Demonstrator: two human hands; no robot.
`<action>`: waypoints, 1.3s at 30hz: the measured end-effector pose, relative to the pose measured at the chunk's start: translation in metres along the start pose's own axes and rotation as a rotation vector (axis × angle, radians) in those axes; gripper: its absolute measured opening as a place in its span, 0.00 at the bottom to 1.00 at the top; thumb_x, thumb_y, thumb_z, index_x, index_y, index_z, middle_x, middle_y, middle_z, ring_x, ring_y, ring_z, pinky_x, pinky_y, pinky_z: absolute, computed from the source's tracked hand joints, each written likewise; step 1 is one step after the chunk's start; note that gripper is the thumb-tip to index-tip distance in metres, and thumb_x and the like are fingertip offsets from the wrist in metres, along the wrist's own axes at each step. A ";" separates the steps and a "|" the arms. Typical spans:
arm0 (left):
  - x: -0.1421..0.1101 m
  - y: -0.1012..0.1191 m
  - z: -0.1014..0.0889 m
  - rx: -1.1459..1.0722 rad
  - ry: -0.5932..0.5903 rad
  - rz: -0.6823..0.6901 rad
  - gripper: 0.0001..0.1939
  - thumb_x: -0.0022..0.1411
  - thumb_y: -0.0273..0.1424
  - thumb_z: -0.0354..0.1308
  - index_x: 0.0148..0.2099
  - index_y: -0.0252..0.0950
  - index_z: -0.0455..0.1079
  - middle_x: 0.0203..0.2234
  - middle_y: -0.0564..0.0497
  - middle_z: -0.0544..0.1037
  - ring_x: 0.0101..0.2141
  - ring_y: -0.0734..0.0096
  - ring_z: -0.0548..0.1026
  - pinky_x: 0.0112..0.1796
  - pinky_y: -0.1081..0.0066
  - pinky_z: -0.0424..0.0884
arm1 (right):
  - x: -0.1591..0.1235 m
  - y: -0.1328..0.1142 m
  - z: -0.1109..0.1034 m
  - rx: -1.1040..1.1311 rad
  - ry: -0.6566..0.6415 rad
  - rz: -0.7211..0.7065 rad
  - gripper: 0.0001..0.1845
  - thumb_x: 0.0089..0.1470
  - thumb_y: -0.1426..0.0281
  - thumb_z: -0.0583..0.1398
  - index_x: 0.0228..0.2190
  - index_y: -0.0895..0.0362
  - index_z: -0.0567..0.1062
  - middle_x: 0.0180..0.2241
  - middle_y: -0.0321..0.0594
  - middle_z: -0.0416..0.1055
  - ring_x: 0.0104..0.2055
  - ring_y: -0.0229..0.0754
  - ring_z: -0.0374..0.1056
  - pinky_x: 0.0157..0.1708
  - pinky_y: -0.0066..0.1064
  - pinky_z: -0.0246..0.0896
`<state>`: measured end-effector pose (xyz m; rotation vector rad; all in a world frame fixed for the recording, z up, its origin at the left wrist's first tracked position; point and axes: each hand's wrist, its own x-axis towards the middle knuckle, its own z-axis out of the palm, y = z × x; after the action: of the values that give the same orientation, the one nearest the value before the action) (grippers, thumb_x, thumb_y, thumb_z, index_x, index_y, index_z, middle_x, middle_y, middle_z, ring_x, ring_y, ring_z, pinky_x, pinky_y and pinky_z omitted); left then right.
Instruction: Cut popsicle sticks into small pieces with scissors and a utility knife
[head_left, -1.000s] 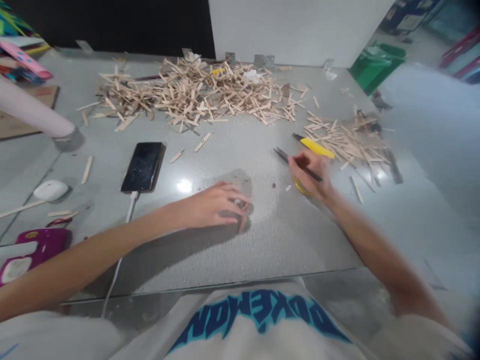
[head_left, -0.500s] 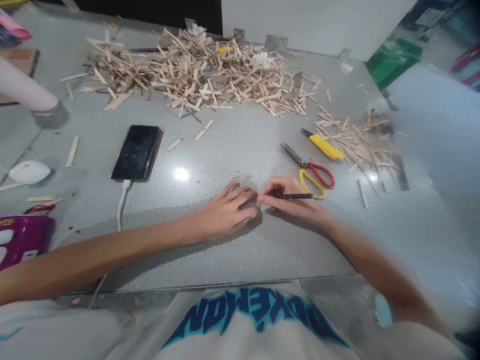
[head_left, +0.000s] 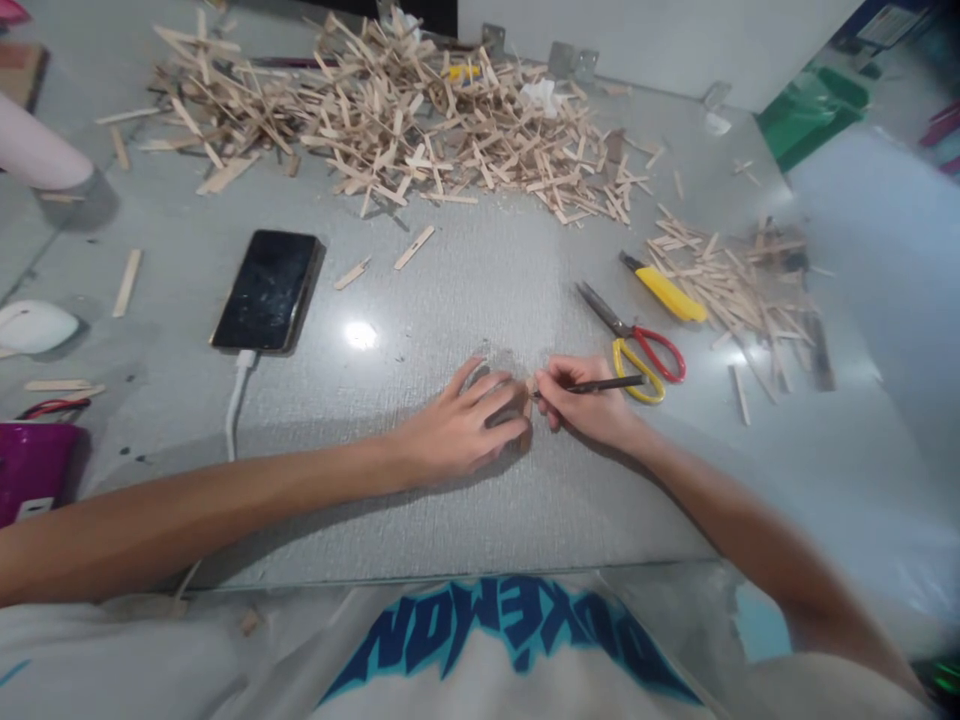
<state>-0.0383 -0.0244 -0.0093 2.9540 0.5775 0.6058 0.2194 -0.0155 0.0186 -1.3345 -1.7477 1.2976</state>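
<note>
My right hand [head_left: 589,400] grips a dark, slim pen [head_left: 611,384], its tip pointing left toward the fingers of my other hand. Palm down on the table, my left hand [head_left: 480,425] curls its fingers and thumb around a small pale wooden stick [head_left: 529,392], mostly hidden under them. The pen tip is at this stick, though whether it touches cannot be made out. Just beyond my right hand lie scissors [head_left: 628,335] with one red and one yellow handle. A yellow utility knife [head_left: 671,293] rests behind them.
A large heap of wooden stick pieces [head_left: 405,130] spans the back, with a smaller pile [head_left: 739,285] at right. A phone [head_left: 268,290] with a white cable [head_left: 238,405] lies left. Farther left are a white mouse-like object [head_left: 34,327] and a purple device [head_left: 37,465].
The pen has tilted and its tip now shows by the left fingers; the right fingers have drawn back slightly. The view has shifted a little.
</note>
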 end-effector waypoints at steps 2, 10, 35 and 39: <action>0.000 0.000 0.000 -0.010 -0.002 0.004 0.18 0.70 0.23 0.64 0.59 0.38 0.74 0.64 0.37 0.76 0.68 0.37 0.72 0.69 0.27 0.66 | -0.001 0.000 0.000 0.006 0.002 -0.002 0.30 0.71 0.49 0.65 0.24 0.54 0.72 0.18 0.33 0.73 0.15 0.32 0.63 0.18 0.28 0.58; 0.001 0.001 -0.002 0.001 0.011 0.002 0.19 0.69 0.22 0.62 0.60 0.38 0.72 0.61 0.37 0.77 0.65 0.40 0.73 0.69 0.28 0.68 | -0.001 0.002 0.000 0.009 0.006 -0.004 0.27 0.72 0.55 0.65 0.23 0.53 0.70 0.18 0.33 0.74 0.16 0.33 0.66 0.17 0.27 0.58; -0.003 -0.006 0.001 -0.108 -0.024 -0.047 0.23 0.68 0.22 0.66 0.63 0.40 0.75 0.69 0.36 0.73 0.75 0.37 0.63 0.75 0.25 0.51 | 0.002 0.006 0.002 -0.035 -0.009 -0.052 0.28 0.72 0.54 0.65 0.22 0.52 0.67 0.17 0.32 0.71 0.17 0.34 0.66 0.20 0.28 0.59; -0.004 -0.007 0.001 -0.111 -0.015 -0.051 0.25 0.69 0.22 0.65 0.65 0.41 0.74 0.70 0.36 0.72 0.75 0.37 0.63 0.74 0.24 0.55 | 0.003 0.008 0.002 -0.063 -0.009 -0.046 0.29 0.71 0.52 0.65 0.22 0.52 0.67 0.17 0.33 0.72 0.17 0.34 0.66 0.20 0.28 0.59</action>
<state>-0.0438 -0.0199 -0.0124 2.8293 0.5953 0.5901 0.2201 -0.0134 0.0106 -1.3169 -1.8291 1.2342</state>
